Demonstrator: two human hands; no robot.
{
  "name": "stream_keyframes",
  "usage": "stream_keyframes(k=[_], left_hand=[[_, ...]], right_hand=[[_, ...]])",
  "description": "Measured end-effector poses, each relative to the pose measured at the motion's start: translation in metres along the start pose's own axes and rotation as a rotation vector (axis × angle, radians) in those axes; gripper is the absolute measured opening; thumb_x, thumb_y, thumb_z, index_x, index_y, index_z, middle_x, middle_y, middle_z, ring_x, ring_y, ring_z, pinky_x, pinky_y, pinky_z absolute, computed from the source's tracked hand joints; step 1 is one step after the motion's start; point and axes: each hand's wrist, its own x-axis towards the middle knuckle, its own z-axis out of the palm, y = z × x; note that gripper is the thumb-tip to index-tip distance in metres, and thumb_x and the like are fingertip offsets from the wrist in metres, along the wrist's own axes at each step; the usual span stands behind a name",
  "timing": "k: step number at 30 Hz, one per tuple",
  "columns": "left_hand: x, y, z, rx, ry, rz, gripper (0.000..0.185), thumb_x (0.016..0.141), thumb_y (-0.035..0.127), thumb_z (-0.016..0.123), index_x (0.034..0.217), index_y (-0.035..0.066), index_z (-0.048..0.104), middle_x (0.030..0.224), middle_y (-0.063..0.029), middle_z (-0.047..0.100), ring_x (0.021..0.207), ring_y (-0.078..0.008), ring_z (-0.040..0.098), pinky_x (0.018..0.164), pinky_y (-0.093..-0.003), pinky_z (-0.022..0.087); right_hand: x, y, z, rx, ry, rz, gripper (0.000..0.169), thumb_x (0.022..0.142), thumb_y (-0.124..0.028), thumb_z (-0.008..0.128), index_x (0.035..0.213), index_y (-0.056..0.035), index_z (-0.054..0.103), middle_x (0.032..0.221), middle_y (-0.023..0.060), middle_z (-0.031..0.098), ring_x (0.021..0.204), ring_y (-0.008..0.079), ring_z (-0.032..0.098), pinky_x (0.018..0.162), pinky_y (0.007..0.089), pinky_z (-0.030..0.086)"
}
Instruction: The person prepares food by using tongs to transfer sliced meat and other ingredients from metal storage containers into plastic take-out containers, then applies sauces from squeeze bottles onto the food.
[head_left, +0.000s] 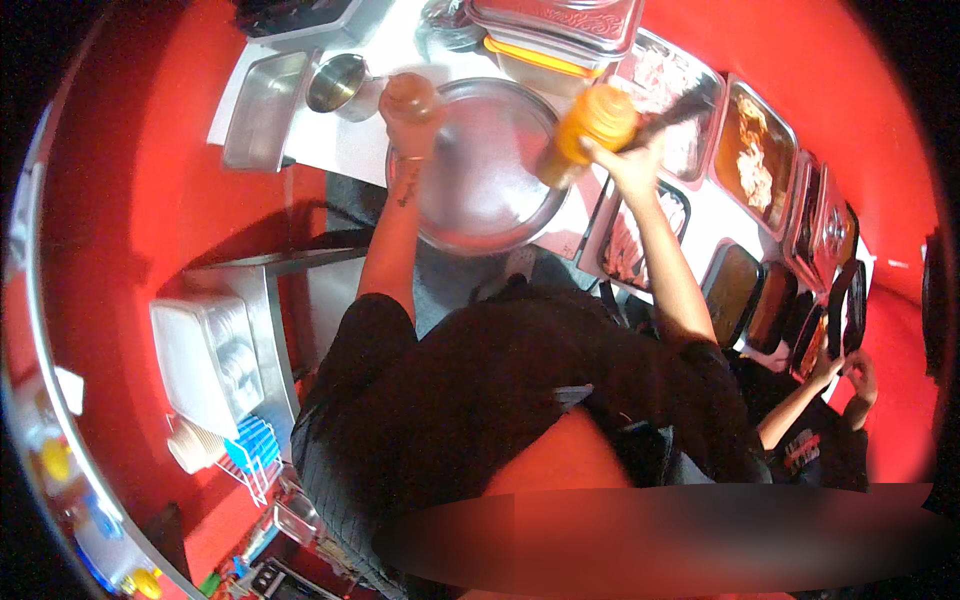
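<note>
My left hand (411, 136) is closed around a squeeze bottle (409, 97) with a pale orange-brown top, over the left rim of a large round metal tray (487, 172). In my right hand (630, 166) is a squeeze bottle with a yellow-orange cap (600, 124), tilted above the tray's right edge and slightly blurred. The tray's middle shows bare, shiny metal. Beyond my right hand stands a metal pan of pale shredded food (667, 75), with a dark-handled utensil (686, 109) lying across it. Nearer me, a pan of sliced meat (626, 244) is partly hidden by my right forearm.
A rectangular metal pan (266, 112) and a steel pot (337, 84) stand on the left. Stacked containers (544, 64) rise behind the tray. On the right are a pan of brown sauce (757, 161), dark containers (731, 289) and a co-worker's hands (855, 375).
</note>
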Motion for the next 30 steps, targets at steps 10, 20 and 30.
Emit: stream_keyframes(k=[10,20,30], left_hand=[[-0.005,-0.026,-0.03,0.136,-0.151,-0.013,0.107,0.059,0.01,0.08,0.135,0.002,0.005,0.134,-0.019,0.026,0.122,-0.0268,0.034,0.103,-0.0402,0.029],[-0.072,0.023,-0.005,0.316,0.056,-0.182,0.089,0.07,0.015,0.071,0.134,-0.002,0.011,0.134,-0.0235,0.025,0.125,-0.0357,0.029,0.107,-0.0449,0.021],[-0.143,0.088,0.045,0.471,0.064,0.062,0.076,0.071,0.018,0.07,0.131,-0.003,0.028,0.134,-0.018,0.031,0.122,-0.0319,0.034,0.1,-0.0419,0.032]], right_hand=[[0.002,0.051,0.1,-0.56,-0.307,-0.045,0.083,0.059,-0.042,0.078,0.11,0.0043,0.033,0.097,0.0229,0.059,0.086,0.0391,0.06,0.072,0.0415,0.05],[-0.011,0.051,0.023,-0.487,-0.251,-0.049,0.056,0.076,-0.044,0.066,0.096,0.0016,0.04,0.083,0.0201,0.054,0.084,0.0323,0.057,0.072,0.0381,0.046],[-0.13,0.025,-0.263,-1.441,0.208,0.732,0.03,0.076,-0.023,0.063,0.089,-0.0044,0.043,0.097,0.0201,0.056,0.085,0.0386,0.058,0.07,0.0483,0.046]])
